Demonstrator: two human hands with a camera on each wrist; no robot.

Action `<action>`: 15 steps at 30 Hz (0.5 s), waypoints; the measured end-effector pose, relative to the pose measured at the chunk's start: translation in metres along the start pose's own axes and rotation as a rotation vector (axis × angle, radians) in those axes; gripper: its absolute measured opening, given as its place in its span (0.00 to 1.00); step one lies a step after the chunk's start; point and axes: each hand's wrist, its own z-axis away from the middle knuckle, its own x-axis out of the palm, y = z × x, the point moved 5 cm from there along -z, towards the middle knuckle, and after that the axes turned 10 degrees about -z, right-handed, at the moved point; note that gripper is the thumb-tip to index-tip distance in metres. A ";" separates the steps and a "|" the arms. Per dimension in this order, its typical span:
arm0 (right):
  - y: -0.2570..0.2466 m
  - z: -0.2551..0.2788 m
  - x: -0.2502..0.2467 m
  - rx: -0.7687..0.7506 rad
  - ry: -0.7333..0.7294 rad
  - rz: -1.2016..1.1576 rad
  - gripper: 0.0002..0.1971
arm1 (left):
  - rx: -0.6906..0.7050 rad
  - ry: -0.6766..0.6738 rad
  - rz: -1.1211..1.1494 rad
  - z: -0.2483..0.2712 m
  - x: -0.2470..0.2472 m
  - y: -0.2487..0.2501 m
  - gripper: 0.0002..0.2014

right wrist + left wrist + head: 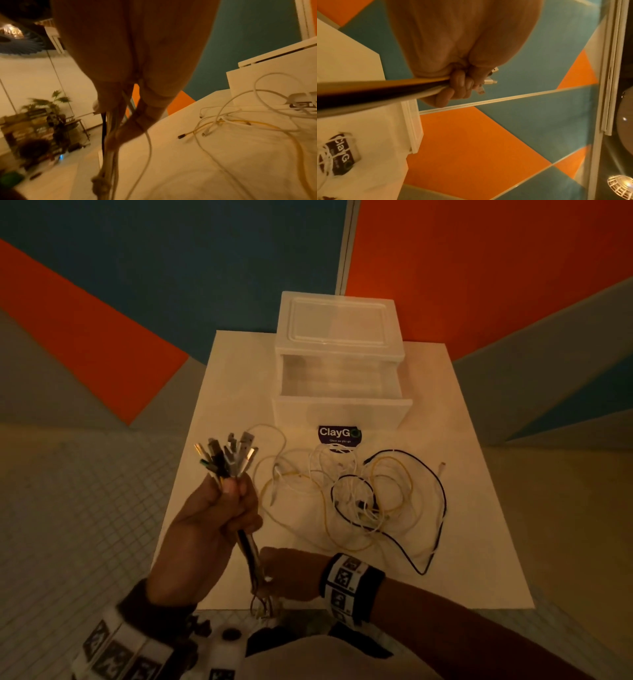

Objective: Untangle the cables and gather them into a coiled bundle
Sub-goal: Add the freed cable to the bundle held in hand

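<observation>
Off the table's left edge, the left hand is gripping the cables just below their fanned plugs while the right hand is pinching the light, limp strands lower down, their tangled lengths lying mid-table, likely snagging.

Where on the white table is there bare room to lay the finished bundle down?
Bare patches on the table: the right strip, between the black cable loop and the right edge, and the near-right corner beyond the right hand. A smaller patch lies left of the drawer box. The centre is crowded with tangled cables, which overlap the ClayGo sticker.
</observation>
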 end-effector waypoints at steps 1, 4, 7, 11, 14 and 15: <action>0.007 0.002 -0.001 -0.013 -0.017 0.046 0.16 | -0.008 0.008 0.013 0.001 -0.003 -0.001 0.10; 0.030 0.002 -0.026 0.032 0.022 0.099 0.33 | 0.003 0.032 0.028 0.001 -0.022 0.005 0.09; 0.043 -0.011 -0.083 0.088 0.405 -0.061 0.23 | -0.015 0.058 0.016 0.003 -0.037 0.006 0.14; 0.040 -0.040 -0.143 0.097 0.758 0.053 0.16 | -0.063 0.075 -0.013 0.005 -0.035 -0.008 0.12; 0.059 -0.068 -0.155 0.249 0.661 0.162 0.17 | -0.093 0.093 -0.011 0.001 -0.033 -0.017 0.14; 0.067 -0.073 -0.155 0.314 0.634 0.179 0.18 | -0.103 0.111 -0.014 -0.001 -0.034 -0.019 0.13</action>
